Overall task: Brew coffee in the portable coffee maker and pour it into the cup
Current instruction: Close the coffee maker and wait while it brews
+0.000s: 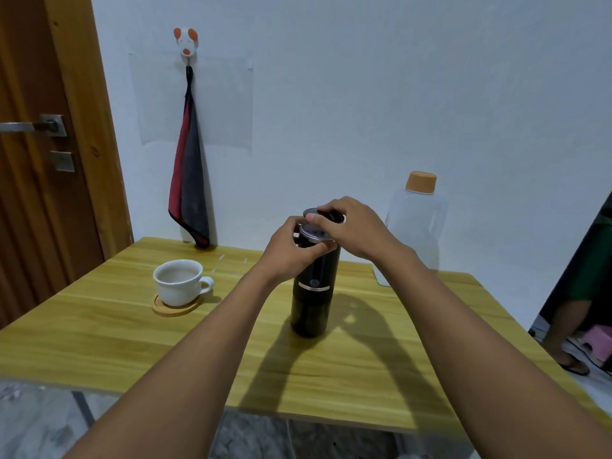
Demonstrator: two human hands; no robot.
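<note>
Black coffee maker (pixel 313 293) stands upright mid-table (pixel 99 342). Both hands are at its top. Left hand (pixel 291 246): grip curled round the upper body, thumb just beneath the lid (pixel 313 232). Right hand (pixel 354 226): grip pinching the lid from above, thumb on its rim. The lid sits tilted; I cannot tell whether it is seated. White cup (pixel 177 281) stands on a wooden coaster (pixel 175 308) to the left, well apart. Orange-capped bottle (pixel 417 220) stands behind on the right. Red-and-grey cloth (pixel 188 193) hangs on the wall.

I can read no words, numbers or brand anywhere; the round mark on my coffee maker (pixel 314 303) is too small.
</note>
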